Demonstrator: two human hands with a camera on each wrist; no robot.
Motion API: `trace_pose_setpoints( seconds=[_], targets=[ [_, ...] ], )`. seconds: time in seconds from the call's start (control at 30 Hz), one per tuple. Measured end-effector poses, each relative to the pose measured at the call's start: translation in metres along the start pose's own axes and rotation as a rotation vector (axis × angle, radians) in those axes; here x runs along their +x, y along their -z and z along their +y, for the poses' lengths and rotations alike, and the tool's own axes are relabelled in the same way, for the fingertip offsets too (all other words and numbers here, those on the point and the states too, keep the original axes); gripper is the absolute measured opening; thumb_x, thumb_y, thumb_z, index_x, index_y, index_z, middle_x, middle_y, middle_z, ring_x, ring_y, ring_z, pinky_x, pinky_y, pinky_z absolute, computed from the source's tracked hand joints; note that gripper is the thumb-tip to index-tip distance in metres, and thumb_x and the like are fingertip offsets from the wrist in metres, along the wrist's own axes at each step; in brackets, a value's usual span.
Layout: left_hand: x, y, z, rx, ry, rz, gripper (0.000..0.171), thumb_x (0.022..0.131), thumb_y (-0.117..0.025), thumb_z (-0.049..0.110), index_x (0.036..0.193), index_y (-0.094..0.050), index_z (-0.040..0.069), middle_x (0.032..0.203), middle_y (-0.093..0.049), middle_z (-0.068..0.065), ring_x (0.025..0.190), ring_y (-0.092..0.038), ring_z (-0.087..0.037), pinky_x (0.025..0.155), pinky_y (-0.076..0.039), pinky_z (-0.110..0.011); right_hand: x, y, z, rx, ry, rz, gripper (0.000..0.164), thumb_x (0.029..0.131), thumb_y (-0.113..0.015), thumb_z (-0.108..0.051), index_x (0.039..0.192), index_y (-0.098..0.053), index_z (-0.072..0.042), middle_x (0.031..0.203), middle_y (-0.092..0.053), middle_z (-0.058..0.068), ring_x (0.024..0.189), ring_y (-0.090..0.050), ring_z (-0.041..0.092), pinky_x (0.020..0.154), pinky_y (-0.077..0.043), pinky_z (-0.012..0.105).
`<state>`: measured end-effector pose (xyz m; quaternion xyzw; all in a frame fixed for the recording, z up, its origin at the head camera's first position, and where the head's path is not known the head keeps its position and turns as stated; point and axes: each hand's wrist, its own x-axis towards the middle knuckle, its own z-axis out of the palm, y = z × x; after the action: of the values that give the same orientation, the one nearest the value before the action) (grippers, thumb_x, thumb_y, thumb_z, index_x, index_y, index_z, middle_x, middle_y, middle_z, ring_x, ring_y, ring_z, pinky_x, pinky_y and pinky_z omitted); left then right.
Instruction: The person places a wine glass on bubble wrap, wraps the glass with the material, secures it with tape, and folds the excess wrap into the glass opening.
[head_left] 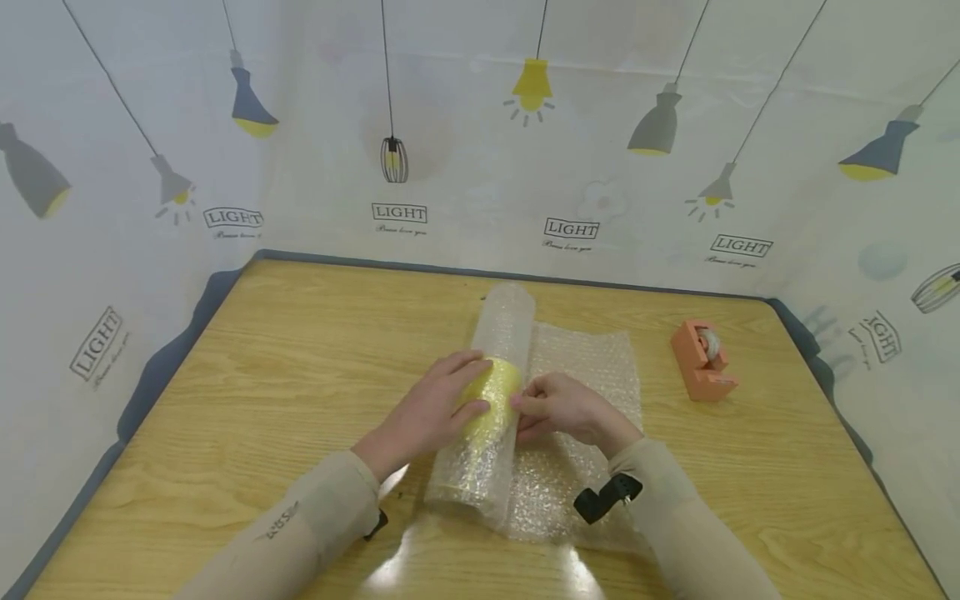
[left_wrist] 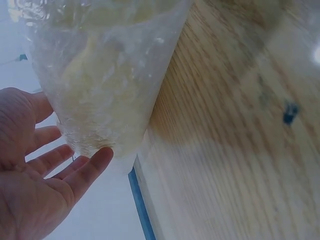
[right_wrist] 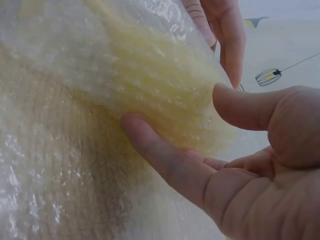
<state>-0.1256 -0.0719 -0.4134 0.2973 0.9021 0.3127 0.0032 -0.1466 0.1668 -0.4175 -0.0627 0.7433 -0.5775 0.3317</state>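
Observation:
On the table lies a cylinder of clear bubble wrap (head_left: 504, 321) around something yellow (head_left: 498, 387), whose kind the wrap hides. A flat sheet of bubble wrap (head_left: 592, 358) runs out from under its right side. My left hand (head_left: 431, 408) rests on the cylinder's upper left, fingers spread over the wrap; the left wrist view shows its fingertips against the bubble wrap roll (left_wrist: 105, 85). At the right side, thumb and index finger of my right hand (head_left: 566, 408) touch the roll, standing apart along the wrapped yellow part (right_wrist: 160, 75), with the other fingers lower down.
An orange tape dispenser (head_left: 701, 362) with a roll of clear tape stands at the right of the wooden table (head_left: 300, 333). Behind and beside the table hangs a white cloth (head_left: 465, 167) printed with lamps. Both wrists wear dark straps with cameras.

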Motion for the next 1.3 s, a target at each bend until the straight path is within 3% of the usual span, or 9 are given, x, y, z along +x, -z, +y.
trace_pose_setpoints(
  seconds=[0.23,0.43,0.63,0.93,1.1,1.3],
  targets=[
    [0.002,-0.003,0.001,0.004,-0.010,0.020,0.055,0.100,-0.070,0.026,0.148,-0.054,0.005,0.156,-0.047,-0.016,0.145,-0.042,-0.036,0.120,-0.039,-0.051,0.000,0.000,0.003,0.021,-0.005,-0.019,0.021,0.106,-0.055,-0.009,0.108,-0.056,0.013,0.097,-0.069,0.017,0.086,-0.072,0.022,0.090,-0.062,0.044],
    [0.005,-0.009,0.002,0.009,-0.033,0.037,0.055,0.099,-0.072,0.027,0.147,-0.056,0.006,0.155,-0.049,-0.015,0.142,-0.045,-0.035,0.118,-0.041,-0.050,-0.001,0.003,0.004,-0.037,0.004,-0.018,0.018,0.105,-0.056,-0.006,0.100,-0.059,0.011,0.093,-0.067,0.014,0.083,-0.072,0.022,0.087,-0.064,0.044],
    [0.008,-0.013,0.003,0.002,-0.091,0.073,0.054,0.096,-0.075,0.025,0.143,-0.059,0.003,0.152,-0.052,-0.017,0.139,-0.047,-0.035,0.117,-0.042,-0.051,-0.002,0.008,0.006,-0.112,-0.002,-0.018,0.021,0.104,-0.058,-0.008,0.101,-0.064,0.012,0.092,-0.071,0.016,0.084,-0.074,0.026,0.084,-0.064,0.045],
    [0.012,-0.017,0.007,0.010,-0.104,0.076,0.056,0.095,-0.077,0.028,0.143,-0.060,0.006,0.152,-0.052,-0.014,0.140,-0.047,-0.033,0.118,-0.041,-0.049,-0.008,0.013,0.004,-0.307,0.002,0.087,0.027,0.100,-0.067,-0.016,0.105,-0.069,0.011,0.092,-0.075,0.017,0.082,-0.075,0.028,0.078,-0.065,0.042],
    [0.014,-0.021,0.009,0.025,-0.092,0.064,0.058,0.094,-0.077,0.031,0.144,-0.060,0.008,0.153,-0.052,-0.012,0.141,-0.047,-0.031,0.119,-0.041,-0.048,-0.014,0.015,0.002,-0.312,-0.009,0.161,0.035,0.096,-0.072,-0.018,0.113,-0.065,0.012,0.097,-0.072,0.019,0.086,-0.074,0.029,0.078,-0.065,0.043],
    [0.018,-0.026,0.013,0.052,-0.079,0.057,0.063,0.093,-0.078,0.033,0.146,-0.057,0.006,0.154,-0.051,-0.009,0.142,-0.046,-0.028,0.120,-0.039,-0.044,-0.017,0.017,0.001,-0.273,-0.007,0.178,0.046,0.100,-0.068,-0.024,0.122,-0.062,0.015,0.103,-0.072,0.022,0.090,-0.074,0.031,0.080,-0.065,0.043]
  ],
)
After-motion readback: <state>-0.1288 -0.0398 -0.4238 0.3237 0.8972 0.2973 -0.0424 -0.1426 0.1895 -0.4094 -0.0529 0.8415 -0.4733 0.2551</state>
